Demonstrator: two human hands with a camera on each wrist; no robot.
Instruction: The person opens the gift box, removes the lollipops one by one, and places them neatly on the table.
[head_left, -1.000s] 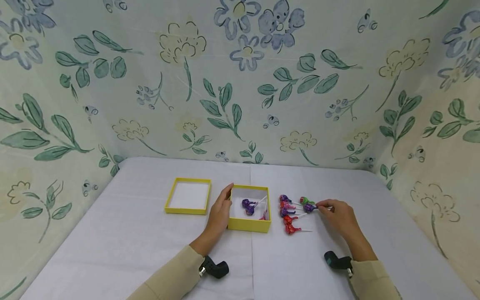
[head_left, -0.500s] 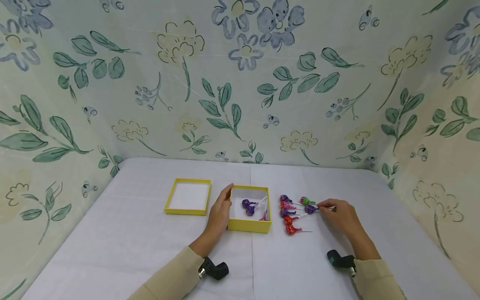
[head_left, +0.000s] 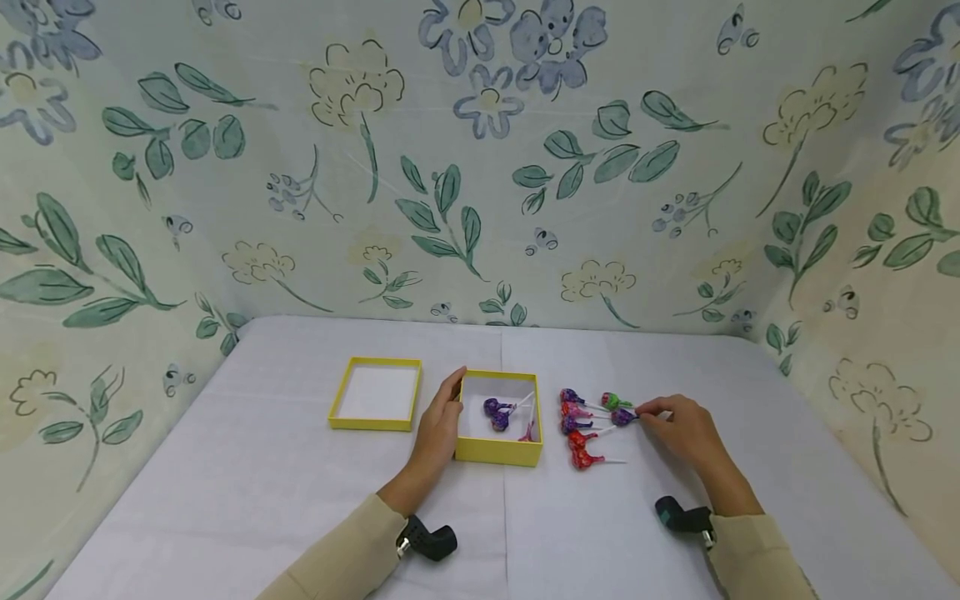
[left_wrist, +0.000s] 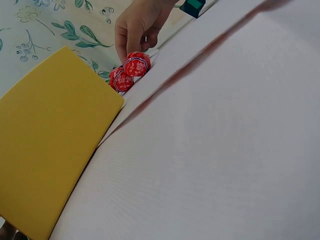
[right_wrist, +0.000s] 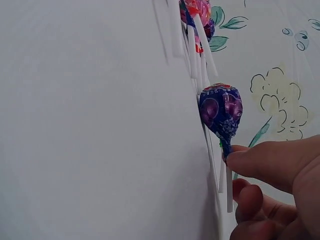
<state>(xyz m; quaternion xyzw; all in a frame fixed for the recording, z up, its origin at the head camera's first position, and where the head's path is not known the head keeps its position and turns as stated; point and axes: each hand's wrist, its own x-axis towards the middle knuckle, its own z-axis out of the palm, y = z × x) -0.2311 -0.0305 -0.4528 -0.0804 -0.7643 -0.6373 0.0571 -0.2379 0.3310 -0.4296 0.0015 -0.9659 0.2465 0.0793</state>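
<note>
My left hand (head_left: 438,423) holds the left side of a yellow box (head_left: 498,452) with a white inside, fingers along its outer wall. Inside lie two purple lollipops (head_left: 498,413) and a pink one (head_left: 528,432) by the right wall. To the right, my right hand (head_left: 681,429) pinches a purple-blue lollipop (right_wrist: 221,111) just below its wrapped head, between thumb and finger; its white stick points down past the thumb in the right wrist view. A green lollipop (head_left: 610,401) lies just behind it. Red lollipops (left_wrist: 131,70) show beyond the box in the left wrist view.
A yellow-rimmed lid (head_left: 375,392) lies to the left of the box. Between box and right hand several lollipops (head_left: 576,423) form a column, sticks pointing right. A white cloth (head_left: 262,467) covers the table, with a floral curtain (head_left: 480,167) behind.
My right hand has shifted very slightly right with the purple-blue lollipop. The left hand and the box stay in place.
</note>
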